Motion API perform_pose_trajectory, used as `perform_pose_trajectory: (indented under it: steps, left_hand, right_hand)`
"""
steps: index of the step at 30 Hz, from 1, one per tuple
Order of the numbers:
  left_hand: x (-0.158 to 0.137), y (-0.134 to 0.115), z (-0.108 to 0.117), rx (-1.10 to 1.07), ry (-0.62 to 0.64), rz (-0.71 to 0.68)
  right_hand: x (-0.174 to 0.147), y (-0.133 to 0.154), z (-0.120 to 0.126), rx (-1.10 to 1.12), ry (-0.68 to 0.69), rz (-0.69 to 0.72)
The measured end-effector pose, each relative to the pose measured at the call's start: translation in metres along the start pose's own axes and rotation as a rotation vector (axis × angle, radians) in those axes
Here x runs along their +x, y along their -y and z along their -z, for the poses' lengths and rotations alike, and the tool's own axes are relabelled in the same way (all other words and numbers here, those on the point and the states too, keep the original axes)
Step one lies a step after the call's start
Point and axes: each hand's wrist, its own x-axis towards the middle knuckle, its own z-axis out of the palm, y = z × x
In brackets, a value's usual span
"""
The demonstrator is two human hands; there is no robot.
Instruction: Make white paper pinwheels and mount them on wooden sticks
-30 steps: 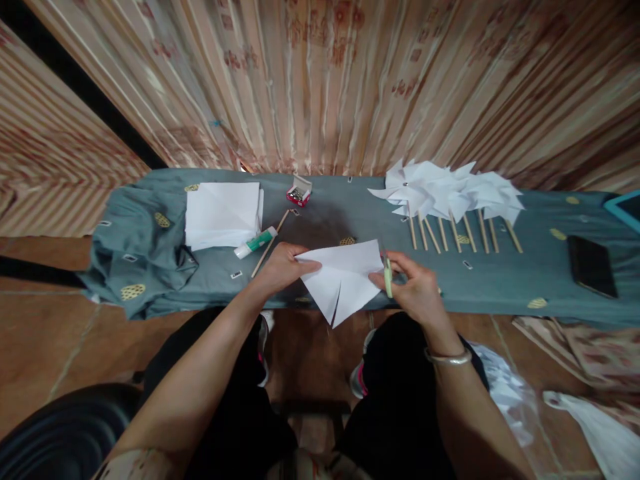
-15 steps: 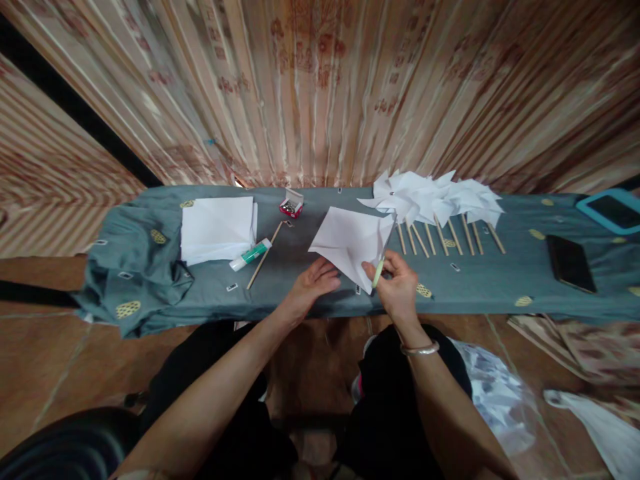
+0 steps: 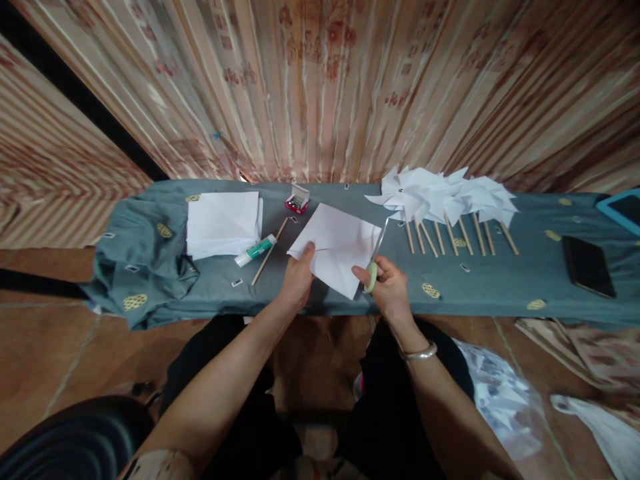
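Observation:
My left hand (image 3: pixel 300 272) pinches the left corner of a white paper square (image 3: pixel 343 243), thumb on top and fingers beneath. The sheet is creased and a slit seems to run inward near my thumb. Around the green handle of a pair of scissors (image 3: pixel 373 277) my right hand (image 3: pixel 390 287) is closed. The metal blades point up and away, beside the paper's right corner; whether they touch it I cannot tell. Left of the sheet lie a wooden stick (image 3: pixel 269 252) and a glue stick (image 3: pixel 256 250).
A stack of white paper (image 3: pixel 223 223) lies at the left and a small red box of metal pins (image 3: pixel 297 199) at the back. White paper pinwheels (image 3: pixel 440 193) on several sticks overlap at the right. Further right are a black phone (image 3: pixel 589 265) and a blue-framed tablet (image 3: pixel 623 210).
My left hand, earlier loose below the paper, now grips its left corner. The sheet has turned and shifted left. The scissors' blades now show beside the paper.

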Motion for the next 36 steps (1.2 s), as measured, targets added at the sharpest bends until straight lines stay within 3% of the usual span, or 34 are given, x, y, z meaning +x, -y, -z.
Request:
perform_pose_trajectory:
  steps: [8, 11, 15, 23, 36]
  left_hand:
    - [0.026, -0.019, 0.017, 0.104, -0.151, -0.307]
    - [0.032, -0.027, 0.022, 0.114, -0.224, -0.354]
    - [0.039, -0.029, 0.024, 0.08, -0.175, -0.441]
    - [0.037, -0.023, 0.017, 0.149, -0.178, -0.412]
    - [0.03, -0.019, 0.012, 0.172, -0.03, -0.442]
  right_hand:
    - [-0.016, 0.004, 0.012, -0.137, 0.3, -0.1]
    - [-0.022, 0.002, 0.017, -0.249, 0.449, -0.122]
    - [-0.026, 0.001, 0.021, -0.353, 0.575, -0.112]
    - [-0.023, 0.003, 0.012, -0.194, 0.64, -0.245]
    - [-0.021, 0.007, 0.01, -0.171, 0.643, -0.247]
